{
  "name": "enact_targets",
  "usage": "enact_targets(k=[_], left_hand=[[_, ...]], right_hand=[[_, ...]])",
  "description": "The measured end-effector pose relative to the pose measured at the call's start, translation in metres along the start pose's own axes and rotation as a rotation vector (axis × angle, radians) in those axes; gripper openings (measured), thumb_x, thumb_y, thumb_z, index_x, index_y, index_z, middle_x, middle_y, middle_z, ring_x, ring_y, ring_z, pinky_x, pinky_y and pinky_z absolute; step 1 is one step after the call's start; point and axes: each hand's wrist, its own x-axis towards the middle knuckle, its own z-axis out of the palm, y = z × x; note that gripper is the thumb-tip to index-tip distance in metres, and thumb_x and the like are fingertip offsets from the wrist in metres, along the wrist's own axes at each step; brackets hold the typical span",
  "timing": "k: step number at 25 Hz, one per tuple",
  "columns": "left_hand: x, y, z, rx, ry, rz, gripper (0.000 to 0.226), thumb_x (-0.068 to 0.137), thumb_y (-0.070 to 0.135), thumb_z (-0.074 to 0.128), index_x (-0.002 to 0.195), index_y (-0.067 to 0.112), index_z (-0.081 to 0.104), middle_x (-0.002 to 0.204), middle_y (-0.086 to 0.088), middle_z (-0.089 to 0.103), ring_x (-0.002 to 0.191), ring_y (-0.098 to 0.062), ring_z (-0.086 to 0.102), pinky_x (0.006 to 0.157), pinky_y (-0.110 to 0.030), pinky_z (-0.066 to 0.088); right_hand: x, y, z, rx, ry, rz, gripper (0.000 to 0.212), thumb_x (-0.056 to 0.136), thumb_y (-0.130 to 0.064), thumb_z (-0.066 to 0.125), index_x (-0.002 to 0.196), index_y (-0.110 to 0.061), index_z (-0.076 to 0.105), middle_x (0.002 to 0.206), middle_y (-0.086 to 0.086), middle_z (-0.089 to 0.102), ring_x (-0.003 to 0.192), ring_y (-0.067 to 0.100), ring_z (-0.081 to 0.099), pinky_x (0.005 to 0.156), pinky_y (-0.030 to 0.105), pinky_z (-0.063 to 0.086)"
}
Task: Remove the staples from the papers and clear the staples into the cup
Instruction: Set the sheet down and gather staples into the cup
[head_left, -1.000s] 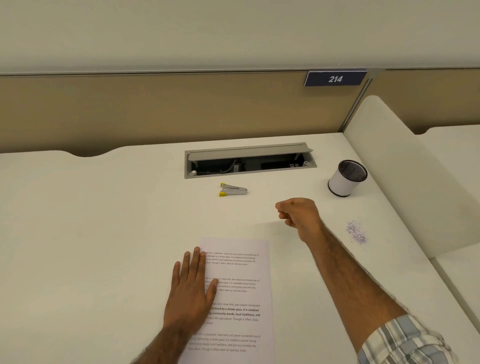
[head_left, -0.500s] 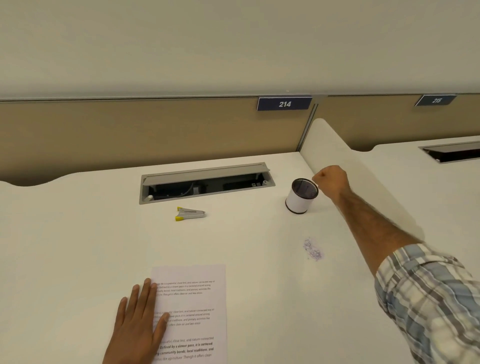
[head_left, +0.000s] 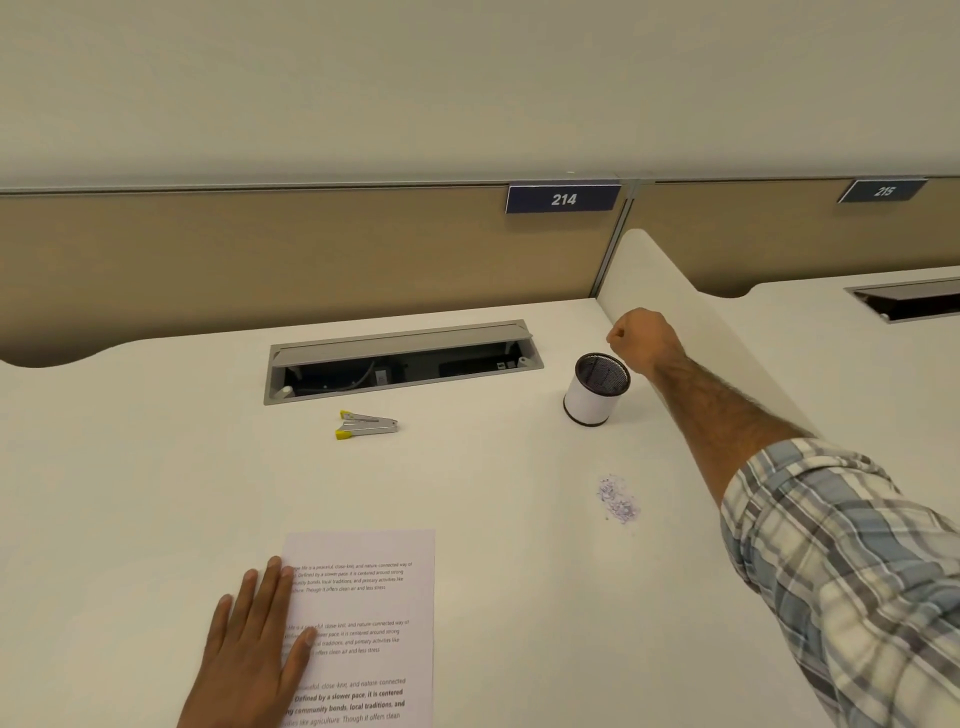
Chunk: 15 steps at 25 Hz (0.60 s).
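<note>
The right hand (head_left: 643, 339) is curled in a fist just past the cup's rim, at about 1 o'clock from the cup (head_left: 596, 391). Whatever it may be pinching is too small to see. The left hand (head_left: 254, 644) lies flat with fingers spread on the paper (head_left: 369, 613), whose bottom is cut off. A little pile of staples (head_left: 617, 499) sits at 5 o'clock from the cup. The staple remover (head_left: 365, 424) lies at 9 o'clock.
</note>
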Motion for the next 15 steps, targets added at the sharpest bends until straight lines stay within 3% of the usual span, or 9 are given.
enact_targets(k=[6,11,13,15], left_hand=[[-0.001,-0.001,0.0,0.0,-0.02,0.007,0.079,0.104,0.063,0.016,0.162,0.01,0.028,0.168,-0.007,0.032,0.156,-0.026,0.017,0.128,-0.031,-0.005],[-0.002,0.0,-0.002,-0.026,-0.027,0.004,0.078,0.104,0.062,0.017,0.164,0.012,0.023,0.17,-0.006,0.027,0.16,-0.012,-0.003,0.128,-0.032,-0.005],[-0.005,0.001,-0.005,-0.026,-0.029,0.003,0.078,0.104,0.062,0.017,0.165,0.014,0.016,0.173,-0.003,0.019,0.161,-0.014,-0.001,0.129,-0.034,-0.005],[-0.007,0.003,-0.007,-0.015,-0.032,-0.001,0.076,0.104,0.062,0.017,0.166,0.018,0.01,0.175,0.001,0.009,0.161,-0.017,-0.001,0.129,-0.036,-0.003]], right_hand=[[-0.002,0.003,-0.003,-0.028,0.013,0.011,0.018,0.077,-0.007,0.047,0.068,-0.013,0.062,0.076,0.008,0.064,0.071,0.032,0.061,0.061,0.029,0.044],[-0.011,-0.001,-0.008,-0.035,0.049,-0.011,0.014,0.08,-0.008,0.055,0.071,-0.015,0.063,0.079,0.009,0.068,0.076,0.035,0.067,0.063,0.031,0.049],[-0.018,-0.008,-0.011,0.004,0.085,-0.027,0.013,0.085,-0.021,0.068,0.075,-0.015,0.062,0.082,0.007,0.066,0.077,0.031,0.063,0.068,0.033,0.049],[-0.03,-0.02,-0.008,0.088,0.161,-0.049,0.023,0.087,-0.032,0.068,0.077,-0.012,0.063,0.083,0.006,0.067,0.078,0.028,0.061,0.069,0.035,0.05]])
